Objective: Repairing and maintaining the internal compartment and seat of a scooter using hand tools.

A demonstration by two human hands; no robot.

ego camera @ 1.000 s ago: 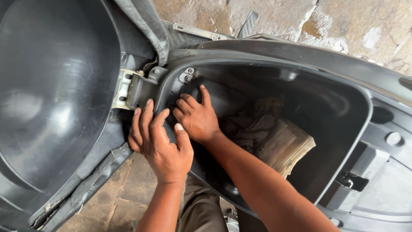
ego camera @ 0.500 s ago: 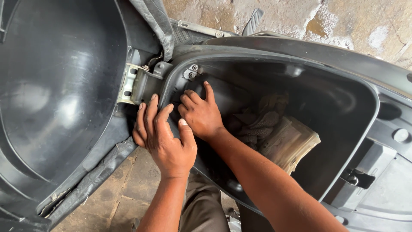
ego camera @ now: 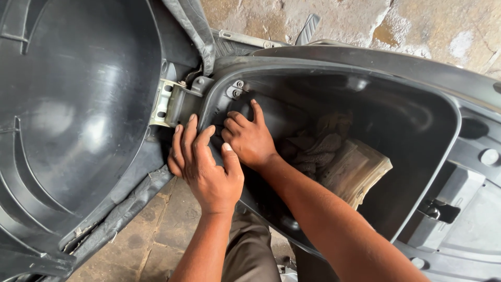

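A scooter's black under-seat storage bucket [ego camera: 449, 112] lies open below me, with the raised seat underside [ego camera: 78, 115] at the left. My left hand [ego camera: 206, 164] rests on the bucket's front rim, fingers spread over the edge and thumb inside. My right hand [ego camera: 249, 138] is inside the bucket, fingers pressed against its front inner wall just below two small bolts [ego camera: 235, 89]. Neither hand holds anything loose.
A metal seat hinge [ego camera: 167, 102] joins seat and bucket. A grey rag [ego camera: 315, 146] and a stack of worn papers [ego camera: 357, 169] lie in the bucket. A seat latch [ego camera: 438, 209] sits at the right. Stone paving [ego camera: 151, 240] shows below.
Both hands stay in nearly the same place on the bucket's front edge; the view has shifted slightly. My right fingers have moved a little on the inner wall.
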